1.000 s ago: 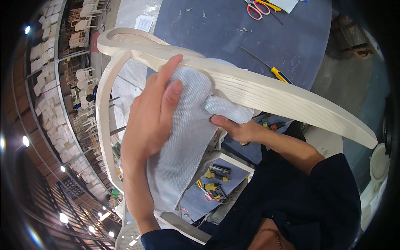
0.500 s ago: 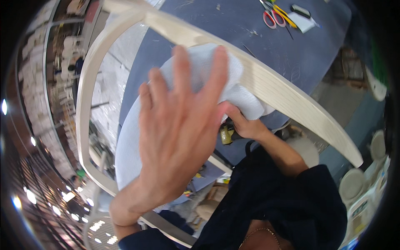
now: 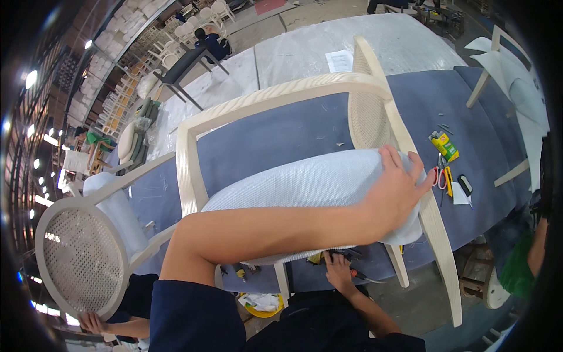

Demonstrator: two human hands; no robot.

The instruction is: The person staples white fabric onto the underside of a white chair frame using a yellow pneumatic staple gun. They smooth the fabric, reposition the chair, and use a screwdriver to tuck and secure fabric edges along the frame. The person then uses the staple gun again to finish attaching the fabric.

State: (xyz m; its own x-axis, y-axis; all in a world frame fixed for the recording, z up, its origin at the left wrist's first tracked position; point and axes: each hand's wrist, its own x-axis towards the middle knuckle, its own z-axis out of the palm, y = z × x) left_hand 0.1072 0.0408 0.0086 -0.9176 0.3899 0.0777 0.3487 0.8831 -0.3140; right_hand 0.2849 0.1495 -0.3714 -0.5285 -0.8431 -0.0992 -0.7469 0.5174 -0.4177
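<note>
A pale wooden armchair frame (image 3: 281, 97) with a woven cane back (image 3: 363, 108) rests on the blue-covered table. Its padded seat (image 3: 293, 179) is covered in light blue fabric. My left arm crosses over this seat. At its right end, beside a wooden leg (image 3: 437, 252), my left hand (image 3: 390, 199) lies on the fabric with fingers spread. Below the seat's near edge, my right hand (image 3: 340, 273) is low at the table edge with fingers apart, next to dark tools and a red-and-black piece (image 3: 356, 274). What its fingertips touch is hard to make out.
Scissors (image 3: 438, 176), a yellow cutter (image 3: 449, 180) and a green-yellow box (image 3: 444, 145) lie at right. A yellow basket of scraps (image 3: 261, 311) is below. Another person's hand (image 3: 94, 322) holds a round-backed cane chair (image 3: 85, 258) at left. A green-clothed person (image 3: 522, 264) is at right.
My view has swung wider and farther off. My right hand has let go of the fabric edge and moved down under the seat. My left hand stays on the seat, now at its right end.
</note>
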